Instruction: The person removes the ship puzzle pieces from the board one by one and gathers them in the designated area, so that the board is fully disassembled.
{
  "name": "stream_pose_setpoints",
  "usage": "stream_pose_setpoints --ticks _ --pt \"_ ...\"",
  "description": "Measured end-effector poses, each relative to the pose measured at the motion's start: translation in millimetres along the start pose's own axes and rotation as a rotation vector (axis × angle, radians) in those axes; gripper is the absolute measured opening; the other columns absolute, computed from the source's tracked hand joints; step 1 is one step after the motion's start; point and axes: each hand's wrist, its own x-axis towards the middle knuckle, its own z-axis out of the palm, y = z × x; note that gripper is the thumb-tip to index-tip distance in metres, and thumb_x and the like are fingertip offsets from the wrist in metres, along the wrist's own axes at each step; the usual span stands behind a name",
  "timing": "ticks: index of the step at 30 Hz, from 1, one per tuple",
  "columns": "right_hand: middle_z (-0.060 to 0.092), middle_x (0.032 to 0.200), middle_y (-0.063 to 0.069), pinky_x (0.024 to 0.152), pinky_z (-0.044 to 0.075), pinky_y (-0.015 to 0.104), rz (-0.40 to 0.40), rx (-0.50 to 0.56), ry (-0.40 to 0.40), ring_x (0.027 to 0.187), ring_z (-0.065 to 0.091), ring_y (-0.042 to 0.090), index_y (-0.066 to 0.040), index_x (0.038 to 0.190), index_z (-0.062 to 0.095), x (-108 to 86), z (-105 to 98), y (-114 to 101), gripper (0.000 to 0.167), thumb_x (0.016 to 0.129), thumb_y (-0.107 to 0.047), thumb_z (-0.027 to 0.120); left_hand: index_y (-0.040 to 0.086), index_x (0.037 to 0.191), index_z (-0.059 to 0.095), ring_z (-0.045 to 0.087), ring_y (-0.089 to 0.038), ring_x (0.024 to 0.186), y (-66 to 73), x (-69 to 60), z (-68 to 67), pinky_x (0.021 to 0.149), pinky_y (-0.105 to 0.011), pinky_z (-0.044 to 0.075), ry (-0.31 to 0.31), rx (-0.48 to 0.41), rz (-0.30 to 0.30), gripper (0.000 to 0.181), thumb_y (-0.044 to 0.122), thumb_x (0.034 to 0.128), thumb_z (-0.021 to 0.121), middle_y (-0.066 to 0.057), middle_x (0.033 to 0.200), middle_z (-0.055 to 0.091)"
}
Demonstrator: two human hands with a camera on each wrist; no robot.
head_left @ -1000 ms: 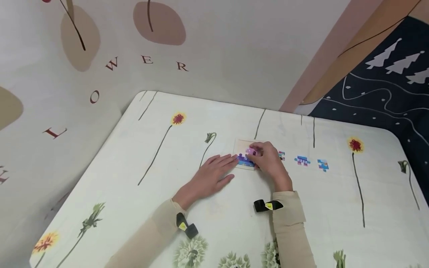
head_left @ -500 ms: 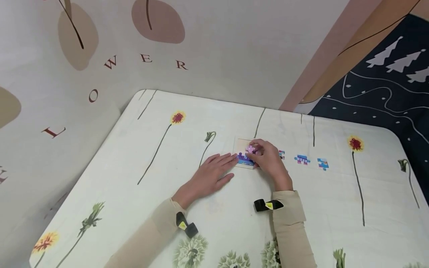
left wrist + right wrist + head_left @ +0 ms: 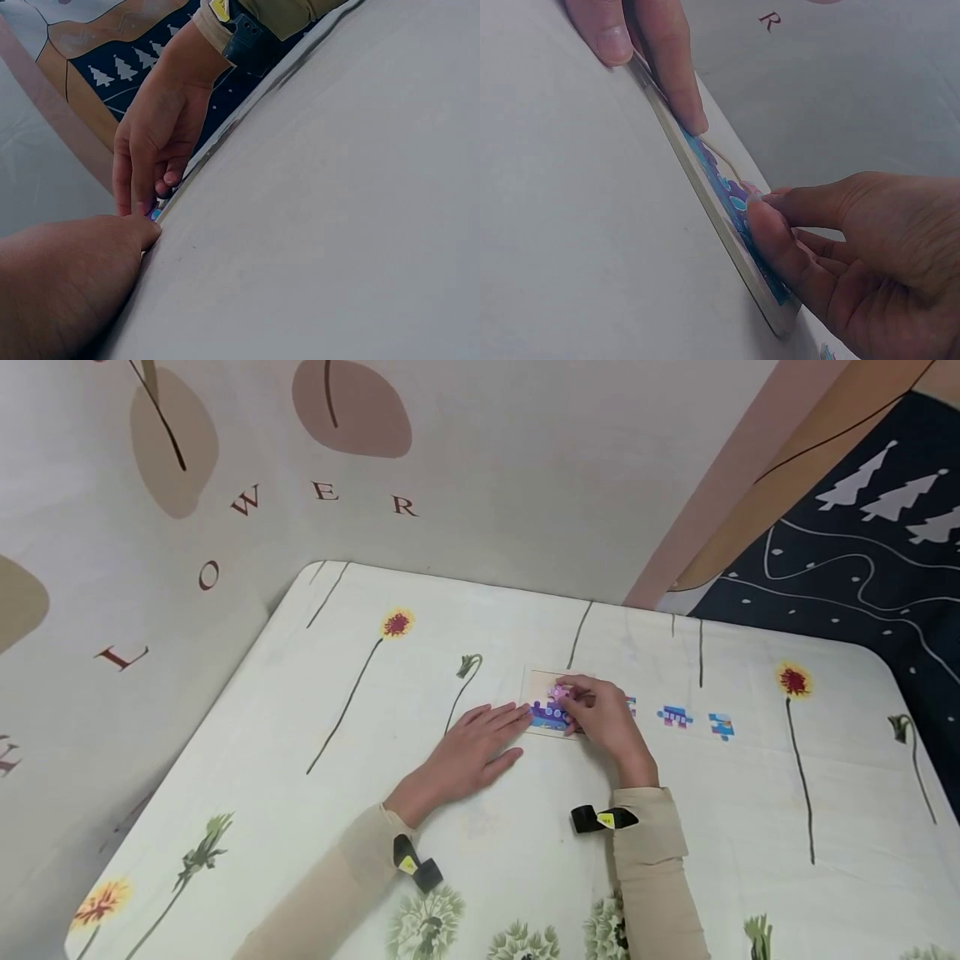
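Note:
A small square puzzle tray [image 3: 542,680] lies on the table in the head view, its upper part bare and beige. Blue and purple puzzle pieces [image 3: 546,717] fill its lower part. My right hand [image 3: 609,724] pinches a pink puzzle piece [image 3: 557,692] between thumb and forefinger, just above the purple ones. Whether that piece is seated cannot be told. My left hand [image 3: 476,755] lies flat, fingertips resting on the tray's left edge. The right wrist view shows the tray's pale side [image 3: 697,199] and the left fingers [image 3: 676,79] on it. The right hand covers the tray's right part.
Right of the tray lie loose puzzle pieces: one partly behind the right hand, a blue and purple piece [image 3: 675,717] and a blue and orange piece [image 3: 722,726]. A flower-printed cloth [image 3: 420,693] covers the table, with a printed backdrop [image 3: 525,485] behind.
The pink piece has moved slightly up and left over the tray in the right hand's pinch. More of the purple row shows beneath the fingers. The left hand stays put.

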Motion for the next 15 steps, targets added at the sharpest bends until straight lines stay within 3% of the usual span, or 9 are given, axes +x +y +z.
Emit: stream_pose_setpoints --ticks 15 --pt "0.074 0.096 0.016 0.061 0.057 0.023 0.011 0.028 0.054 0.065 0.069 0.016 0.003 0.115 0.071 1.3 -2.1 1.9 0.018 0.101 -0.007 0.067 0.017 0.163 0.035 0.025 -0.018 0.156 -0.3 0.0 -0.1 0.127 -0.044 0.018 0.000 -0.011 -0.001 0.057 0.041 0.1119 0.040 0.003 0.168 0.032"
